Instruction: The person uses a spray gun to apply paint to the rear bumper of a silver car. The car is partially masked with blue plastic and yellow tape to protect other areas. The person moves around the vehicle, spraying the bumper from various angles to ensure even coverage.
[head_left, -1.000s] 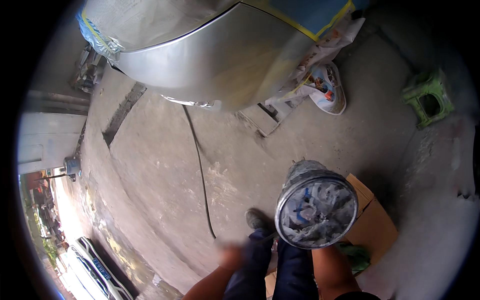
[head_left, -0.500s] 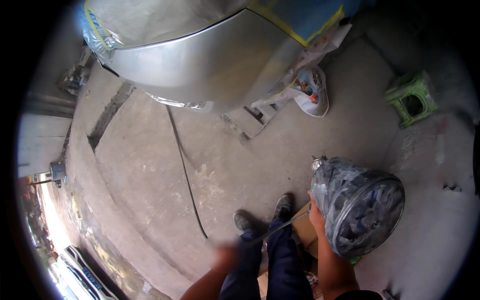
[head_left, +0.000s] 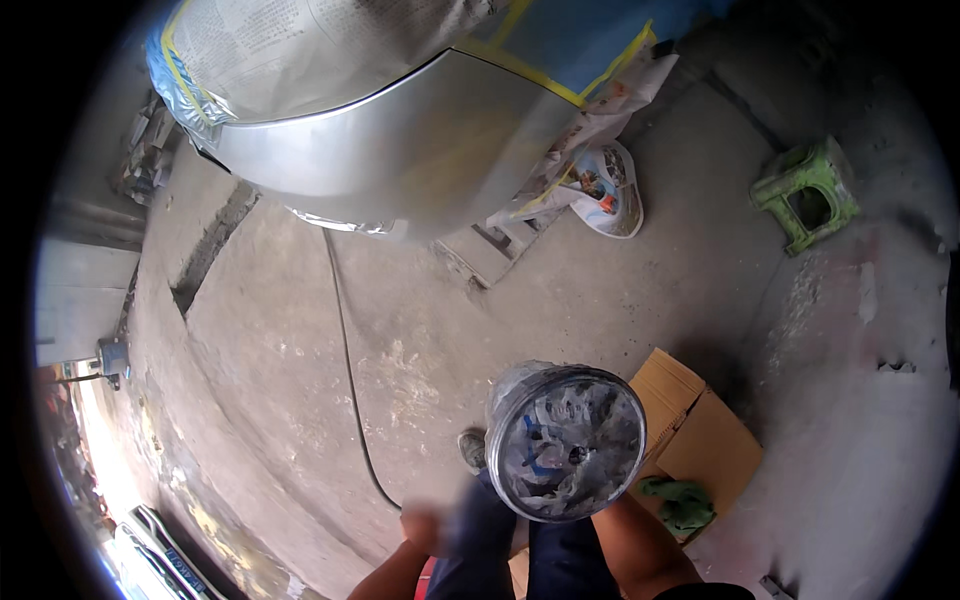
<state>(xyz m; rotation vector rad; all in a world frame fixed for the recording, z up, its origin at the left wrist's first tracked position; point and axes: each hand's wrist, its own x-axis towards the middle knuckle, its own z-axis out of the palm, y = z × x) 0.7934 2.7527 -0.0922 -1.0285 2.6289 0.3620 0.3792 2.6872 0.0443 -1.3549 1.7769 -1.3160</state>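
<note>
My right forearm [head_left: 645,550] reaches up behind a spray gun's paint cup [head_left: 570,445], which is round, grey-smeared and seen from its end. The cup hides my right hand and the gun's body; the hand was around the gun a moment ago. Low in the picture, my left hand [head_left: 425,528] is blurred, and a thin dark air hose [head_left: 352,385] runs up to it from the floor. The hand looks closed on the hose. Ahead stands a silver car panel [head_left: 390,160] with a smooth, shiny surface.
Masking paper [head_left: 310,45], yellow tape and blue plastic film [head_left: 540,50] cover the car around the panel. A green stool [head_left: 808,200] stands far right. Near my legs lies a cardboard box [head_left: 705,430] with a green cloth [head_left: 682,503] on it. A floor gap [head_left: 215,240] is at left.
The spray gun has moved left, in front of my legs, and its cup now points its end at me. The cardboard box and cloth have come into sight. My left hand has shifted slightly.
</note>
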